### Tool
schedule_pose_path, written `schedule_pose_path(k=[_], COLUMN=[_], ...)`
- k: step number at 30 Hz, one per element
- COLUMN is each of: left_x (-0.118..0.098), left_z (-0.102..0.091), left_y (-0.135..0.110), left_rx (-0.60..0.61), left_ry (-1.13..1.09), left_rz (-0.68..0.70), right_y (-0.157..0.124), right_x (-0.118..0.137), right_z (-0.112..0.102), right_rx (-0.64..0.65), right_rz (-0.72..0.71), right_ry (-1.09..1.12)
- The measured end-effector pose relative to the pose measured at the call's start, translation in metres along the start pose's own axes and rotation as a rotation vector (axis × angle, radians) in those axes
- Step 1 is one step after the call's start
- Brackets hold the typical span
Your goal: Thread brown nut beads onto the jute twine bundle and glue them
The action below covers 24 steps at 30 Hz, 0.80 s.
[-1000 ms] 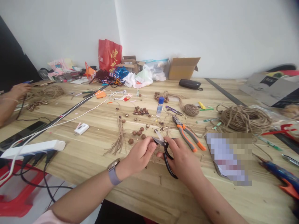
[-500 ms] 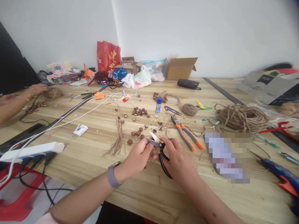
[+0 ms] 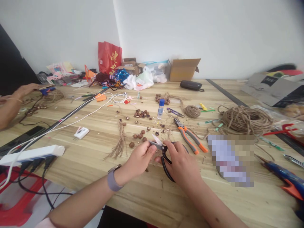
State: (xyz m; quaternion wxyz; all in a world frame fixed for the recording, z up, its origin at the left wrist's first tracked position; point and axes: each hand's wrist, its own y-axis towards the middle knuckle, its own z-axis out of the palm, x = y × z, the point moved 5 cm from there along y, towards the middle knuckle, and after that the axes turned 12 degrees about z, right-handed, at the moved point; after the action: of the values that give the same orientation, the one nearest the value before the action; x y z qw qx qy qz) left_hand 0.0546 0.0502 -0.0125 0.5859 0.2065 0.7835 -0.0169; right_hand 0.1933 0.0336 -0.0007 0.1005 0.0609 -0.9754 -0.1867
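My right hand [image 3: 184, 163] grips the black handles of a pair of scissors [image 3: 160, 147], whose blades stand apart and point up and left. At the blades is my left hand [image 3: 139, 158], its thumb and fingers pinched together beside the lower blade. What that hand pinches is hidden; I cannot make it out. Just beyond lie several brown nuts [image 3: 140, 136] and nut shells [image 3: 142, 113]. A knotted twine tassel [image 3: 120, 139] rests left of them. Pliers with orange and grey handles [image 3: 188, 141] lie to the right of my right hand.
A blue-capped bottle [image 3: 160, 110] stands beyond the nuts. Twine coils [image 3: 245, 120] and a blue glue gun [image 3: 276, 171] lie on the right. A white power strip [image 3: 35, 154] and cables occupy the left. Another person's hand [image 3: 25, 90] works at far left. Boxes [image 3: 184, 70] line the wall.
My left thumb has shifted slightly along the scissor blade, and the blades remain apart. The other person's hand has moved left, exposing a blue tool beside it.
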Motion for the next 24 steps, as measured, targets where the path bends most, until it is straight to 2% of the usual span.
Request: schedule_pose_path(k=[2, 4, 8, 13, 18, 24], left_x=[-0.007, -0.013, -0.017, -0.015, -0.014, -0.016], left_z=[-0.004, -0.006, -0.003, 0.003, 0.002, -0.002], left_y=[0.001, 0.0, -0.004, -0.008, -0.006, -0.004], left_rx=[0.018, 0.027, 0.053, 0.064, 0.059, 0.156], left_ry=[0.228, 0.332, 0.316, 0.293, 0.327, 0.37], left_rz=[0.107, 0.187, 0.254, 0.238, 0.247, 0.319], right_y=[0.0, 0.0, -0.002, -0.006, -0.007, -0.009], right_x=[0.0, 0.0, 0.003, 0.008, 0.008, 0.009], right_z=[0.0, 0.0, 0.0, 0.003, 0.003, -0.001], right_rx=[0.002, 0.019, 0.098, 0.168, 0.153, 0.164], right_rz=[-0.005, -0.005, 0.011, 0.033, 0.024, -0.016], right_ry=[0.023, 0.033, 0.047, 0.059, 0.088, 0.132])
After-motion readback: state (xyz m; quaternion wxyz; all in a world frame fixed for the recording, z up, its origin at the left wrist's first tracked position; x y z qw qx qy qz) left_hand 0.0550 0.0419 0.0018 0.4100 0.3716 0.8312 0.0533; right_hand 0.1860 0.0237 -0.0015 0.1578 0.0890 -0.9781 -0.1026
